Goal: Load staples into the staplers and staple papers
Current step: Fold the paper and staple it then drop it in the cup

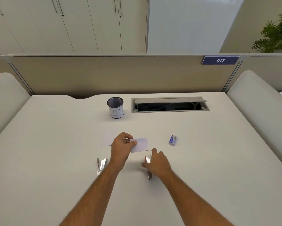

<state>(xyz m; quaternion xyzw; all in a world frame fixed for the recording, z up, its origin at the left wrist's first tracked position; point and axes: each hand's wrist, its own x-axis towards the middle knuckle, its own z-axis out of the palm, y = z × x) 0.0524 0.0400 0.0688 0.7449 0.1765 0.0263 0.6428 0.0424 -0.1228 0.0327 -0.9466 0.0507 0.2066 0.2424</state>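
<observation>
We start with the desk [55,144], wide and pale, which gives the pale papers little contrast: a second sheet [106,141] lying flat beside our left hand [120,144] is barely visible, and we judge we could easily miss it or leave it out of the stack. The mesh cup [115,107] and the open cable hatch [169,104] stand well back and out of our way.

Our left hand pinches a small slip of paper [141,145] between thumb and fingers, lifted at its left edge. Held so lightly by one side, it could twist or slide as the stapler bites, putting the staple crooked.

Our right hand [158,162] hovers with fingers spread over the red stapler [148,168], covering its middle; whether it touches the stapler we cannot tell, and the hand is blurred. A hurried grab might knock it aside.

The silver stapler [102,165] lies near our left forearm, apparently hinged open, its channel too small to read. The staple box [173,140] sits apart to the right; whether either stapler is loaded is hidden, so a press might fire nothing.
</observation>
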